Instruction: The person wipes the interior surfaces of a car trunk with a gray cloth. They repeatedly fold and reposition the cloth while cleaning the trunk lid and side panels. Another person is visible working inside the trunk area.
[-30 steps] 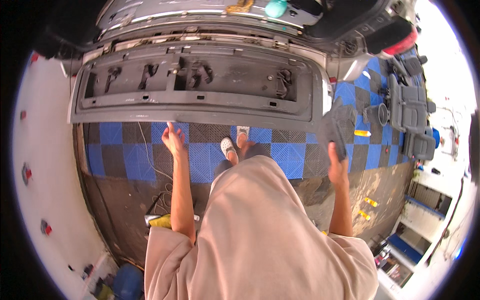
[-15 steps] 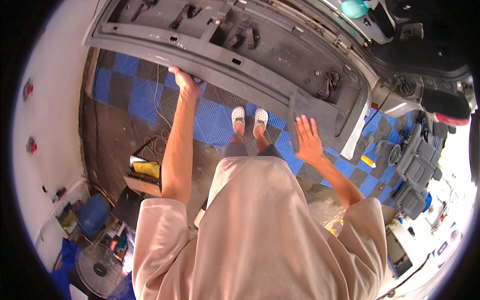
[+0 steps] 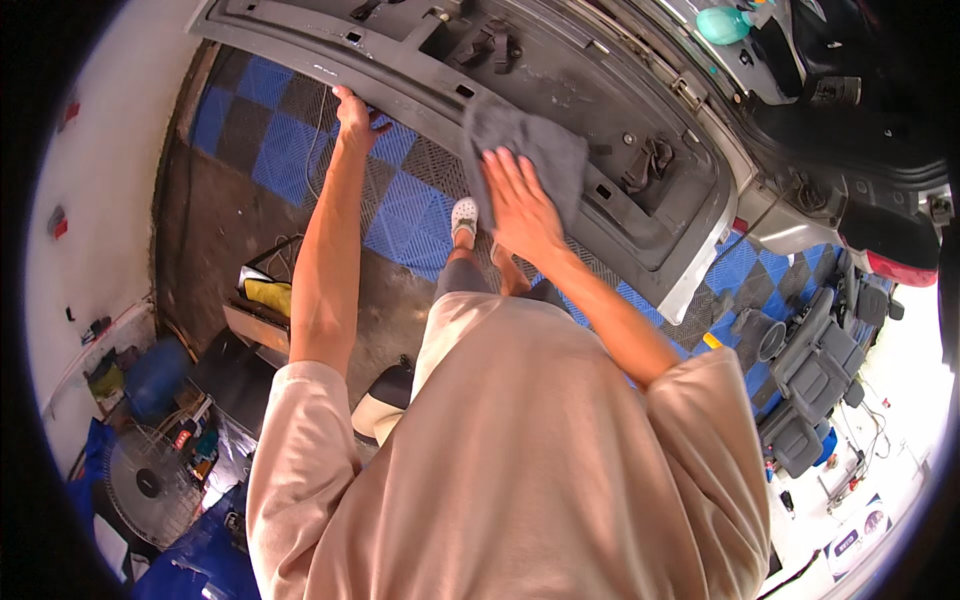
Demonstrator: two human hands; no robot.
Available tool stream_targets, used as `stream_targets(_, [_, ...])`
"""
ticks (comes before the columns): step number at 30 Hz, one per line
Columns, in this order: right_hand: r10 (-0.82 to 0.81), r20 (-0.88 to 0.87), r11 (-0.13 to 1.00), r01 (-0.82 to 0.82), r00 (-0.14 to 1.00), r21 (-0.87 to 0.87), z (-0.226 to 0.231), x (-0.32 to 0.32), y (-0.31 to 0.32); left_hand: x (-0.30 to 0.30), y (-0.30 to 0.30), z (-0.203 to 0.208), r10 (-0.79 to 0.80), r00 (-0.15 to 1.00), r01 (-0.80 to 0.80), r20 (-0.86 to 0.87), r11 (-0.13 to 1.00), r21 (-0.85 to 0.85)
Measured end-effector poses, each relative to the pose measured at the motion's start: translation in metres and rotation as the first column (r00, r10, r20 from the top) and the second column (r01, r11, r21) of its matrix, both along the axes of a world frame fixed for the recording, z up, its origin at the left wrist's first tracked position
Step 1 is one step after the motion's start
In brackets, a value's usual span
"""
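A grey cloth (image 3: 525,150) lies over the edge and inner face of a lowered grey tailgate panel (image 3: 640,245). My right hand (image 3: 525,210) presses flat on the cloth with its fingers stretched out. Off to the left, my left hand (image 3: 356,118) is at the panel's near edge, one fingertip touching it and another digit spread apart to the right. Part of that hand's fingers is hidden. Dark straps (image 3: 650,165) are fixed in the panel's recesses.
Blue and black floor tiles (image 3: 410,225) lie below the panel. A fan (image 3: 150,485) stands at lower left near a box with a yellow cloth (image 3: 268,294). Removed car seats (image 3: 815,375) and a black bucket (image 3: 760,335) are at right. A teal spray bottle (image 3: 722,25) is at the top.
My right hand and the cloth have moved left along the panel. My left hand has shifted slightly left and up in view. My view has shifted, and one foot is now partly hidden.
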State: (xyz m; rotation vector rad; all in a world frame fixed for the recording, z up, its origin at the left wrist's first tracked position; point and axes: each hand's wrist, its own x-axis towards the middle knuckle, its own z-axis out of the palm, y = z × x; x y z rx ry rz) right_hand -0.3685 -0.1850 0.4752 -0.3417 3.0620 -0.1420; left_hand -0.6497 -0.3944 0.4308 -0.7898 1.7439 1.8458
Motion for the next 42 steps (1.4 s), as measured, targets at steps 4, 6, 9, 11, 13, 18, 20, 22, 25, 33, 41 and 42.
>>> stream_targets(4, [-0.016, 0.163, 1.0, 0.017, 0.986, -0.003, 0.008, 0.114, 0.075, 0.001, 0.001, -0.001, -0.005, 1.0, 0.006, -0.014, 1.0, 0.021])
stream_targets(6, [0.023, 0.255, 1.0, -0.026, 0.967, 0.011, 0.019, 0.161, 0.112, 0.002, -0.003, -0.001, -0.023, 1.0, 0.023, -0.021, 0.999, 0.035])
stream_targets(9, [0.133, 0.275, 0.988, -0.15, 0.952, 0.041, 0.022, 0.189, 0.146, 0.002, -0.01, 0.001, -0.067, 0.997, 0.069, -0.03, 0.996, 0.053])
stream_targets(11, [0.168, 0.295, 0.984, -0.176, 0.941, 0.001, 0.017, 0.179, 0.15, 0.002, -0.014, 0.003, -0.124, 0.992, 0.123, 0.008, 0.992, 0.021])
stream_targets(13, [0.14, 0.434, 0.989, -0.143, 0.89, -0.025, 0.012, 0.152, 0.134, 0.002, -0.015, 0.004, -0.134, 0.991, 0.134, 0.025, 0.991, 0.004])
stream_targets(18, [0.164, 0.081, 0.986, -0.164, 0.983, -0.002, 0.003, 0.009, 0.041, 0.001, -0.018, 0.009, -0.169, 0.985, 0.169, 0.018, 0.986, -0.004])
stream_targets(20, [0.167, -0.035, 0.982, -0.169, 0.985, -0.084, 0.001, -0.058, -0.001, 0.0, -0.021, 0.01, -0.211, 0.977, 0.211, 0.031, 0.977, -0.007])
stream_targets(22, [0.175, -0.171, 0.978, -0.192, 0.97, -0.086, -0.006, -0.119, -0.039, 0.0, -0.022, 0.011, -0.212, 0.977, 0.213, 0.036, 0.977, -0.013])
stream_targets(25, [0.143, -0.312, 0.959, -0.209, 0.939, -0.19, -0.014, -0.181, -0.08, -0.002, -0.022, 0.011, -0.178, 0.982, 0.182, 0.064, 0.981, -0.072])
stream_targets(33, [0.199, -0.124, 0.954, -0.222, 0.972, -0.203, 0.004, -0.058, 0.0, -0.002, -0.025, 0.009, -0.224, 0.974, 0.225, 0.018, 0.972, -0.072])
stream_targets(41, [0.228, 0.419, 0.973, -0.198, 0.879, -0.115, 0.022, 0.093, 0.109, 0.001, -0.035, 0.019, -0.26, 0.965, 0.259, 0.015, 0.964, 0.054])
stream_targets(42, [0.262, 0.31, 0.962, -0.22, 0.914, -0.163, 0.019, 0.076, 0.098, 0.0, -0.037, 0.021, -0.29, 0.957, 0.288, 0.013, 0.954, 0.087])
